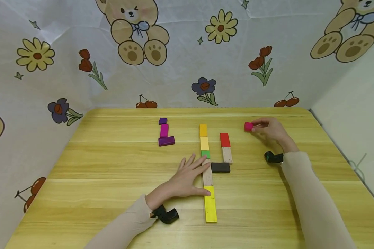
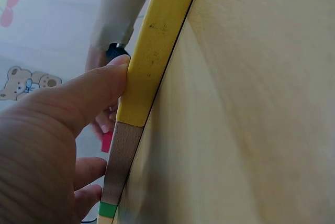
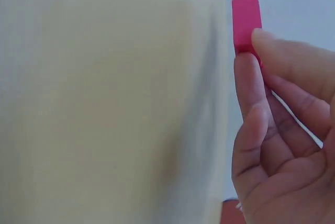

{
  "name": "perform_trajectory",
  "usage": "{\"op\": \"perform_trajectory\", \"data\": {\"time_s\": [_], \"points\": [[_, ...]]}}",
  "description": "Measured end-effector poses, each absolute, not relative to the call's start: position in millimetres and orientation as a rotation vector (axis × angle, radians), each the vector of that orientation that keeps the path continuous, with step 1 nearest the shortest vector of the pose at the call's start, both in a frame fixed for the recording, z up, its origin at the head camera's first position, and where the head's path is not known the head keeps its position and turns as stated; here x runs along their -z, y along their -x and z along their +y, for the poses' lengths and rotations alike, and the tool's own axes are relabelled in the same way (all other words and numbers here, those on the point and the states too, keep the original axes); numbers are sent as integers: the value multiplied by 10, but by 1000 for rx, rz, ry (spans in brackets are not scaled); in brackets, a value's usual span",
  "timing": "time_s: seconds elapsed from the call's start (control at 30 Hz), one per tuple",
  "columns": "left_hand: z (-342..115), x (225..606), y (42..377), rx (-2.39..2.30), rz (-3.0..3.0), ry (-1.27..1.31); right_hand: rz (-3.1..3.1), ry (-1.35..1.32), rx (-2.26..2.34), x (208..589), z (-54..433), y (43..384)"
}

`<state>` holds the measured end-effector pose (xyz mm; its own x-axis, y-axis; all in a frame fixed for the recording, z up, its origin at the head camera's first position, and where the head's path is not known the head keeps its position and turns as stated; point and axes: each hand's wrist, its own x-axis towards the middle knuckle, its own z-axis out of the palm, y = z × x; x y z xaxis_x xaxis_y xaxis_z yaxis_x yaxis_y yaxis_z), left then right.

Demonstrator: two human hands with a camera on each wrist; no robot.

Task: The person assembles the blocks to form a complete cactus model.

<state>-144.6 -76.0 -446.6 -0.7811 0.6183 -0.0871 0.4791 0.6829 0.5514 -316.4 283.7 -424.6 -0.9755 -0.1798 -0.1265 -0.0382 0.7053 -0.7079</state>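
My right hand (image 1: pixel 269 130) pinches a small pinkish-red block (image 1: pixel 248 127) between thumb and fingertips, at the table's back right. In the right wrist view the same block (image 3: pixel 246 22) juts out past the fingertips. My left hand (image 1: pixel 187 181) lies with fingers spread over a straight column of blocks. Its thumb touches the long yellow block (image 1: pixel 211 209); its fingertips reach the bare wood block (image 1: pixel 207 178) and the green block (image 1: pixel 205 154). Farther up that column are a cream block (image 1: pixel 204 143) and an orange block (image 1: pixel 203 130).
Right of the column lies a black block (image 1: pixel 220 167), with a speckled wood block (image 1: pixel 226 154) and a red block (image 1: pixel 224 139) above it. Left of it, a purple block (image 1: pixel 166 141), a magenta block (image 1: pixel 164 130) and a violet block (image 1: pixel 163 121) form a group. Patterned cloth hangs behind the table.
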Motion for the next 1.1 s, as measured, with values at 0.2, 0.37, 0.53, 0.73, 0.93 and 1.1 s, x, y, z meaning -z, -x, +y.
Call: {"op": "perform_trajectory", "data": {"time_s": [0.2,0.37,0.53,0.73,0.93,1.1], "points": [[-776,4467,1451,-754,2633,-878,2734,178,1227,4020,2544,3324],[-773,4489,1460,-768,2637,-888,2690,228,1301,3849,2171,3449],[-761,4511,1461,-762,2639,-892,2644,298,1342,3818,1826,3580],[-755,4495,1454,-748,2640,-896,2616,365,1324,3849,1475,3647],[-761,4495,1451,-756,2643,-895,2620,442,1262,3953,1263,3688],[-767,4504,1456,-742,2642,-884,2602,476,1225,4050,1195,3704]]}}
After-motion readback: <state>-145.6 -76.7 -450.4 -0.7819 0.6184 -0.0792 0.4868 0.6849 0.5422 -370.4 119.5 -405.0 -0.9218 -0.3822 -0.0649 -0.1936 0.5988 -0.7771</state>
